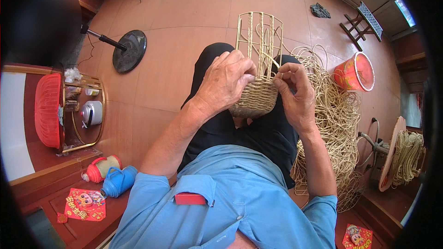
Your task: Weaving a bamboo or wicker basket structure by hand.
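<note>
A partly woven basket point(255, 97) sits between my knees, its lower part tight rows of tan cord. Above the weave rises a bare frame point(241, 34) of gold-coloured rods, some wrapped in twisted cord. My left hand point(228, 77) is closed at the basket's left side, thumb and bent fingers pressed on the top row of the weave. On the right side my right hand point(296, 90) pinches a strand of cord point(273, 61) near the top row. Its fingertips partly hide the strand. Beside my right leg lies a large tangled heap of the same cord point(334, 115).
A red bucket point(340, 74) and a small stool point(364, 23) stand at the right. Further right hangs a cord bundle point(406, 154). At the left are a round black stand base point(129, 51), a rack with a red basket point(47, 110), and a blue flask point(119, 182).
</note>
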Demonstrator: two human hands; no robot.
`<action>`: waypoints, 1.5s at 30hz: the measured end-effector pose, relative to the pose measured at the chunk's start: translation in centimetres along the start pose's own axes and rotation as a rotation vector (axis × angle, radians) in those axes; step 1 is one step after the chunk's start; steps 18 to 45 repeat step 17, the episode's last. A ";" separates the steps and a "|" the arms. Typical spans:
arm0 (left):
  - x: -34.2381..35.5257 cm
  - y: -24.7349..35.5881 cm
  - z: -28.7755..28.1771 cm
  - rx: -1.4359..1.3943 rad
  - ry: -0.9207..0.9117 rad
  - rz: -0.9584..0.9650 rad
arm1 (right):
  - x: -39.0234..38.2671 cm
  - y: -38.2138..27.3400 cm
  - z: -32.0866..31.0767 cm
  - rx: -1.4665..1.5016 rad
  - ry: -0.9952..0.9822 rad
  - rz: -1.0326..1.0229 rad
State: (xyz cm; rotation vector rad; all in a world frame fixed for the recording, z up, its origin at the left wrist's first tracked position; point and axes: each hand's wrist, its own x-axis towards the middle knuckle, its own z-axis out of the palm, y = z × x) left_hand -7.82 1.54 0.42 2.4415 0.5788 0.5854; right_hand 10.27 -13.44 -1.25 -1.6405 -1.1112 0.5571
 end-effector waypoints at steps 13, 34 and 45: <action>-1.1 2.0 3.9 0.097 0.200 0.184 | -0.7 2.7 -0.7 0.385 0.133 0.106; -1.6 2.1 4.3 0.175 0.178 0.215 | -0.6 3.2 -1.6 0.447 0.160 0.159; -1.6 2.1 4.3 0.175 0.178 0.215 | -0.6 3.2 -1.6 0.447 0.160 0.159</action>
